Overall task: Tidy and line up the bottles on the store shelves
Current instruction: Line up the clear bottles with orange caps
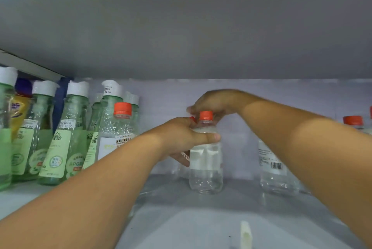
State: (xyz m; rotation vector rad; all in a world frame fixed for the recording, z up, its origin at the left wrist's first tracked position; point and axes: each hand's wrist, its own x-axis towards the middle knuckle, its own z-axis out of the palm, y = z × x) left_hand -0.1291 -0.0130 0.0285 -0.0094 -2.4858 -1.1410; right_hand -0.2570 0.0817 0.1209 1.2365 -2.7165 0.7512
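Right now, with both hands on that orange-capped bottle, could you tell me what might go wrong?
1. The left hand grips the clear bottle up near its shoulder; a sideways push could tip it.
2. Another bottle stands hidden close behind that hand and could get knocked.
3. The right forearm passes right in front of the right bottle and may brush it.

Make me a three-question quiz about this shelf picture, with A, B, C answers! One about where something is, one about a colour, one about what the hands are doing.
1. Where are the green bottles?
A. left side
B. right side
C. floor

2. What colour is the middle clear bottle's cap?
A. blue
B. orange-red
C. black

3. What is the left hand doing?
A. hanging free
B. gripping the clear bottle
C. pointing up

Answers: 1 A, they crowd the shelf's left end. 2 B, the cap shows below the right hand. 3 B, its thumb wraps the bottle's shoulder.
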